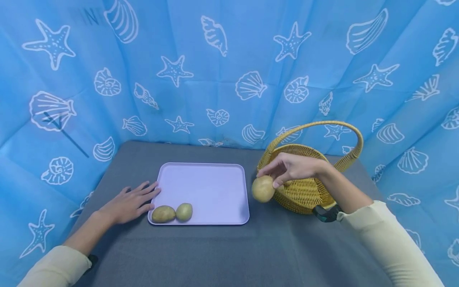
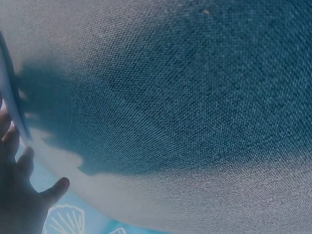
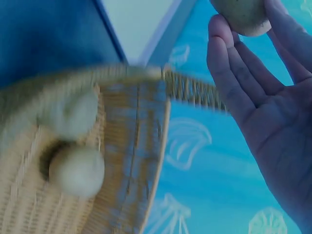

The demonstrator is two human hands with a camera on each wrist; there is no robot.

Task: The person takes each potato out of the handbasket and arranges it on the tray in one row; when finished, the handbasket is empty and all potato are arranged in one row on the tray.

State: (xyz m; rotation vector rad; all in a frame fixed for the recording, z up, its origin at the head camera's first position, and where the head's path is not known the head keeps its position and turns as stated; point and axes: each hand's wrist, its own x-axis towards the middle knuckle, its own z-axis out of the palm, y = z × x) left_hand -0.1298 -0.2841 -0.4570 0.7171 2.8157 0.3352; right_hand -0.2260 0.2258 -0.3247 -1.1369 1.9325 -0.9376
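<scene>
Tray point(image 1: 211, 191): 2 potatoes point(image 1: 163, 214). Basket point(image 1: 305, 191): 2 potatoes point(image 3: 78, 170) visible. Right hand point(image 1: 295, 165) pinches 1 potato point(image 1: 263, 189); left hand point(image 1: 130, 203) spread, fingertips at tray edge.

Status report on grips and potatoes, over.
Right grip holding a potato. Left grip at left edge of tray. Two more potatoes on tray. Nothing seen between held potato and tray.

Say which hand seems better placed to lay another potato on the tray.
Probably the right hand: it pinches a potato beside the tray, while the left hand, at the tray's opposite edge, holds nothing.
</scene>
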